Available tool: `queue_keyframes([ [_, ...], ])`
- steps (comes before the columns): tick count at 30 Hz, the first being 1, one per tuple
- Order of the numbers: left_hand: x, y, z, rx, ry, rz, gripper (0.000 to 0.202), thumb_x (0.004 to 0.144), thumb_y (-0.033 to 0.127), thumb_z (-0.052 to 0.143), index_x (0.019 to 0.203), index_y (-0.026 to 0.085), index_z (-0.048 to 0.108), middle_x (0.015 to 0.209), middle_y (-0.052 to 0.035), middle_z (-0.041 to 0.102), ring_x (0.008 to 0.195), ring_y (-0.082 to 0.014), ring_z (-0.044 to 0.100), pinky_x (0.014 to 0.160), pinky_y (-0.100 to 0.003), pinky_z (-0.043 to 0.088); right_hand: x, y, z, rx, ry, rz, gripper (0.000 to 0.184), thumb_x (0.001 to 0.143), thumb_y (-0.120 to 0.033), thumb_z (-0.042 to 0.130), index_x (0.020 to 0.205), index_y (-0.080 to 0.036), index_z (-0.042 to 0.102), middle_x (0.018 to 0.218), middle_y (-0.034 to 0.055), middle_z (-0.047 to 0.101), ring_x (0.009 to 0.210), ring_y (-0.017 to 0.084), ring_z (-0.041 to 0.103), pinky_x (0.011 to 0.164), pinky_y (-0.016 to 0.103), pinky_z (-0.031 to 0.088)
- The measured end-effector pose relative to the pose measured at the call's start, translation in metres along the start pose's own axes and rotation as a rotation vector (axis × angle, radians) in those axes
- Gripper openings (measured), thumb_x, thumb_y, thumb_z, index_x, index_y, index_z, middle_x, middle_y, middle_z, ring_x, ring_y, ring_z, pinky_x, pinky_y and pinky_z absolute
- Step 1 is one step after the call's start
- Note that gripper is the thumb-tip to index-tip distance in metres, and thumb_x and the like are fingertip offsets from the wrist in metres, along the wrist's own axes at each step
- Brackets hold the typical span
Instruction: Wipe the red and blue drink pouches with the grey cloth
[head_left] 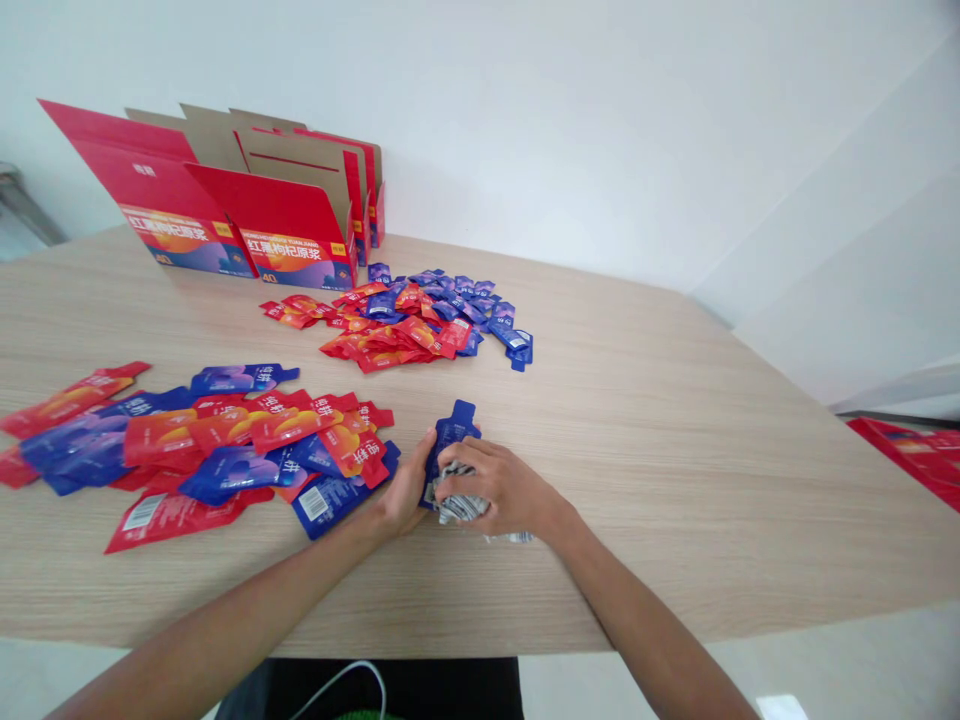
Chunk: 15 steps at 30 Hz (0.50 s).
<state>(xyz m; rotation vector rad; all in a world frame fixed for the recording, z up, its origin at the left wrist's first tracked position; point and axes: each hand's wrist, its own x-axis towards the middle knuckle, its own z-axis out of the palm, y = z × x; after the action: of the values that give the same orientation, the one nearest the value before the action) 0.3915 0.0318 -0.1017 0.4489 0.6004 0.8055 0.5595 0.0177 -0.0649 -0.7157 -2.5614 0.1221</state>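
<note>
A dark blue spouted pouch (452,432) stands near the table's front, its narrow neck pointing up and away from me. My left hand (409,488) grips it along its left side, thumb against the edge. In my right hand (499,485) is a crumpled grey-and-white striped cloth (463,500), pressed against the pouch's face. Part of the pouch is hidden behind the cloth and fingers. Just left of my left hand lies a loose heap of red and blue pouches (225,430), several showing barcodes.
Farther back is a second pile of red and blue pouches (420,320). Behind it, open red cartons (292,215) with raised flaps stand against the white wall (570,130). The wooden table (675,450) extends to the right. A red item (911,455) shows at the far right.
</note>
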Motion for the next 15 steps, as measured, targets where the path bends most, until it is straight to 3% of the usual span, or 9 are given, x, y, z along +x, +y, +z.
queue_keyframes([
  [9,0.003,0.002,0.001,-0.001,0.040,-0.081,0.051,0.106,0.043,0.037,0.112,0.007,0.073,0.090,-0.0146,0.078,0.069,-0.0210,0.072,0.072,-0.033,0.057,-0.005,0.011,-0.002,-0.136,0.330,0.436,0.028,0.079,-0.011,0.075,0.103,-0.026,0.070,0.115,0.0094,0.060,0.102,0.028,0.060,0.089,0.043,0.056],
  [12,0.002,0.003,0.004,0.012,0.069,-0.102,0.051,0.105,0.045,0.039,0.103,0.008,0.074,0.082,-0.0131,0.077,0.064,-0.0204,0.070,0.070,-0.032,0.056,-0.005,0.011,-0.005,-0.159,0.334,0.439,0.028,0.079,-0.010,0.075,0.102,-0.025,0.070,0.114,0.0099,0.060,0.101,0.028,0.060,0.087,0.043,0.057],
  [15,0.001,0.005,0.007,-0.014,0.122,-0.102,0.048,0.106,0.042,0.039,0.095,0.010,0.073,0.077,-0.0104,0.076,0.063,-0.0185,0.070,0.070,-0.031,0.057,-0.005,0.011,-0.008,-0.137,0.257,0.353,0.027,0.079,-0.014,0.076,0.102,-0.025,0.070,0.116,0.0095,0.061,0.101,0.027,0.060,0.088,0.043,0.056],
])
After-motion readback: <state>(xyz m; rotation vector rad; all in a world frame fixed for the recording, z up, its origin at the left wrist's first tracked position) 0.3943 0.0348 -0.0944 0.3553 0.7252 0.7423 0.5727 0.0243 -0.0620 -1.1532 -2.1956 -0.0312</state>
